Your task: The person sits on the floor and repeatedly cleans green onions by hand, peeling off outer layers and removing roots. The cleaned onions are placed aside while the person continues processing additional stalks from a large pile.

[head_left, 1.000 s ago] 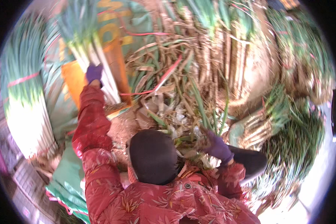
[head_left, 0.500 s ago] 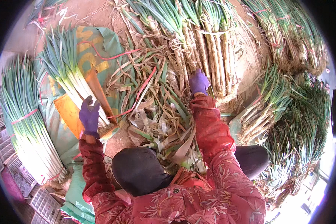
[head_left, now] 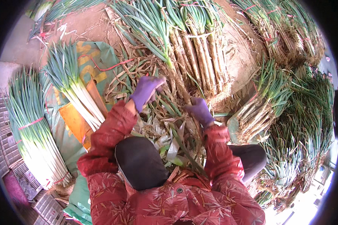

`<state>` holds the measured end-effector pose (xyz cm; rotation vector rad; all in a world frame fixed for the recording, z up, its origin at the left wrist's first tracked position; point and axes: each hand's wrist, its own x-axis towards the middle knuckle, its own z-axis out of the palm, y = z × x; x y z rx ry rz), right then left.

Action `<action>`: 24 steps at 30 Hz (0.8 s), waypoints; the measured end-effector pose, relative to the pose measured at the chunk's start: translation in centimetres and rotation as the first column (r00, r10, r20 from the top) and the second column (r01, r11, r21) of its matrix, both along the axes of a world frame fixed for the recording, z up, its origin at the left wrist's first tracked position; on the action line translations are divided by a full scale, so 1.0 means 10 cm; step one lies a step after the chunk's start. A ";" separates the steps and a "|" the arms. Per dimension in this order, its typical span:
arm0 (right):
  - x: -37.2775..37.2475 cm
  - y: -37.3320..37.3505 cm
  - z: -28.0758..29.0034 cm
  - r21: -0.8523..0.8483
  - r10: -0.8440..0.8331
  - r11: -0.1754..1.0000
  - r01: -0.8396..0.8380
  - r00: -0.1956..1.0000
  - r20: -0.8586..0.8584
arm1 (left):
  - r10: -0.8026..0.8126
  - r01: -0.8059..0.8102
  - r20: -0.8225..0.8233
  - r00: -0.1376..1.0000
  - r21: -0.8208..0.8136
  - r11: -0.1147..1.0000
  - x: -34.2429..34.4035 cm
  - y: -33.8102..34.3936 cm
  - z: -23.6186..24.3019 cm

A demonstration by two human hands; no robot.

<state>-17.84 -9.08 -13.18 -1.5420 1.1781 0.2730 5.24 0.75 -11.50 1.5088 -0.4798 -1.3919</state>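
Observation:
My right hand (head_left: 199, 111), in a purple glove, is closed round the lower end of an unpeeled long green onion (head_left: 180, 84). The stalk slants up and left, its brown outer skin still on and its green leaves at the far end. My left hand (head_left: 146, 92), also gloved in purple, hangs left of this stalk, apart from it. Its fingers are bent and slightly blurred, and nothing shows in them. Peeled white-stemmed green onions (head_left: 84, 99) lie to its left on an orange tray-like piece (head_left: 73, 120). Unpeeled green onions (head_left: 204, 60) lie beyond my right hand.
Stripped dry leaves (head_left: 157, 123) are heaped between my arms. A tied bundle of clean green onions (head_left: 37, 131) lies far left beside grey crates (head_left: 5, 138). Green sacking (head_left: 101, 52) is underneath. More unpeeled bundles (head_left: 266, 103) and a large pile (head_left: 296, 142) are at the right.
My left hand has moved right, away from the peeled onions. My right hand has drawn one unpeeled green onion out of the bundle, toward me and left.

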 end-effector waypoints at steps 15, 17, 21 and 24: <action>-1.47 1.62 1.16 0.335 -0.534 0.831 0.444 0.466 0.705 | -0.157 0.132 -0.039 0.987 -0.366 0.921 -0.71 -1.25 1.21; -1.81 1.44 1.31 0.360 -0.555 0.776 0.517 0.290 0.780 | -0.283 0.337 0.184 0.941 -0.558 0.758 -1.25 -1.49 1.90; -2.61 0.86 2.03 -0.104 -0.336 0.608 0.787 0.374 0.864 | -0.299 0.527 0.442 0.845 -0.599 0.603 -2.28 -1.50 2.42; -3.33 0.36 1.82 -0.128 -0.465 0.397 0.909 0.320 0.825 | -0.363 0.513 0.369 0.855 -0.505 0.694 -2.45 -1.37 1.98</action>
